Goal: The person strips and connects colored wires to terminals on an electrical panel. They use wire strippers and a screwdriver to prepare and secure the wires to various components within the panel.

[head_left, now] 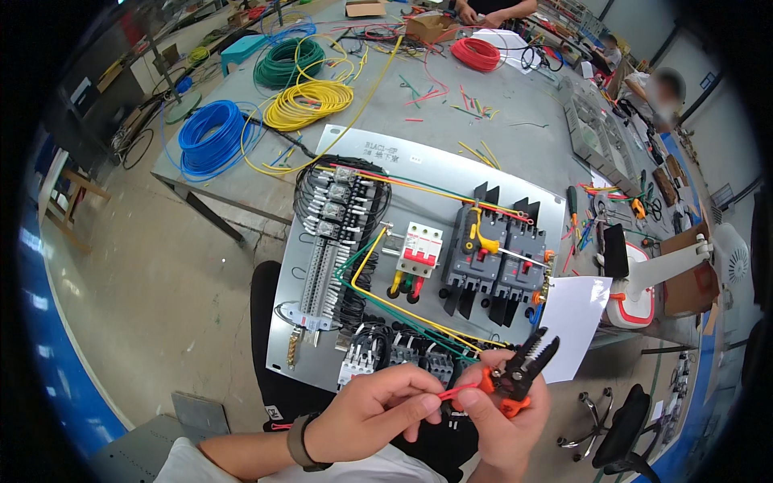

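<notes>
yellow wire [369, 258] spans the panel [451, 171], but the red wire [456, 391] the left fingers [419, 407] pinch, right fingers [481, 409] gripping strippers [525, 369], seems unfitted.

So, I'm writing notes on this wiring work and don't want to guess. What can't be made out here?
All in the head view:
- Red wire: the stretch inside the left hand, hidden by its fingers.
- Wire stripper: part of its handles, covered by the right hand.
- Contactors: lower parts, partly behind the left hand.
- Terminal strip: any markings, too small.
- Person across the table: head, cut off by the upper edge.
</notes>
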Demonstrator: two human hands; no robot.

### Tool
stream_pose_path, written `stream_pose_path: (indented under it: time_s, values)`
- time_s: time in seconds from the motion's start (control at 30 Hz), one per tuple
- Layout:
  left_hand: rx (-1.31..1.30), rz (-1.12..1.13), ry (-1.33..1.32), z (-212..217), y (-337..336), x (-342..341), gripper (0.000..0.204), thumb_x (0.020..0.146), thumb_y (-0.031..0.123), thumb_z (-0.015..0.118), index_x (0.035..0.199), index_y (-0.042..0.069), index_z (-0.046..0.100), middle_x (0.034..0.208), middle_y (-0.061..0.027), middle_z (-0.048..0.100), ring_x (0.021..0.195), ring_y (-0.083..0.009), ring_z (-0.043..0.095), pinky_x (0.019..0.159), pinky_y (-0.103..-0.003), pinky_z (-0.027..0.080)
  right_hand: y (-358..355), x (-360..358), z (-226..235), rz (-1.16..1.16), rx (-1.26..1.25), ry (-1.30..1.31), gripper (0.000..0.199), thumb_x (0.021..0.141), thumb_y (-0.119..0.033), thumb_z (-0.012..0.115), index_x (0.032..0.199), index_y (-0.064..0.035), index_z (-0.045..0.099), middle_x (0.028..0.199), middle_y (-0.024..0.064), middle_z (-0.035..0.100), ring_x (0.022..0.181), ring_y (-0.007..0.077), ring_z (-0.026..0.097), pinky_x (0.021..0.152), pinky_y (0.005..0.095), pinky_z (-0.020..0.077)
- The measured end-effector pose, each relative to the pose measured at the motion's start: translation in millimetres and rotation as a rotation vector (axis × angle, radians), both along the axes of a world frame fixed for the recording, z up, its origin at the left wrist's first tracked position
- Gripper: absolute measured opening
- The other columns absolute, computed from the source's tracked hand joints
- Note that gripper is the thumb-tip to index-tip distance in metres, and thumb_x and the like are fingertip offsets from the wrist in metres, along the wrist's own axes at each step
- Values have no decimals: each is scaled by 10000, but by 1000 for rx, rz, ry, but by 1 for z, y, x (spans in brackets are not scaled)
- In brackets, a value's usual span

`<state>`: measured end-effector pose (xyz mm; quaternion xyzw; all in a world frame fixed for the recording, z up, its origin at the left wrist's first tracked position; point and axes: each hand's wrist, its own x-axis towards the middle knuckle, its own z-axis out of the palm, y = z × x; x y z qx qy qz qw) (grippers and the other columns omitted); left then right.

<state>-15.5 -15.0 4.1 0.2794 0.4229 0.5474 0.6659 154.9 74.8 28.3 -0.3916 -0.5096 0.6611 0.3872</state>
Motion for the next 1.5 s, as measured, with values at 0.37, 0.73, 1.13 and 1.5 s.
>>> stream_pose_path:
  time_s: [0.37,0.73,1.13,1.5]
  values:
    - [82,-43,163,2,0,2,147,1088,116,547,1168,-5,571,861,-29,655,760,-56,602,682,-217,468,11,8,-8,28,-105,172,501,821,91,720,1291,85,546,1004,177,695,931,224,679,849,359,556]
    - [121,-156,331,9,0,-6,106,1060,93,593,1089,-4,624,874,-47,692,774,-82,662,674,-240,514,24,10,-23,364,-503,366,511,848,-39,809,1289,72,575,901,188,692,770,202,654,700,325,532]
    - [127,-114,229,7,3,-4,203,1080,124,565,1218,-17,614,877,-47,695,772,-60,647,673,-225,501,15,47,-30,285,525,-451,502,716,36,758,1212,12,686,1075,168,699,943,314,679,857,383,541]
    - [132,-236,301,5,1,0,289,1062,72,550,1326,-42,575,1012,-85,711,848,-93,704,734,-240,547,16,39,-21,360,880,-517,537,678,2,751,1214,-22,720,1064,127,686,926,334,661,842,424,544]
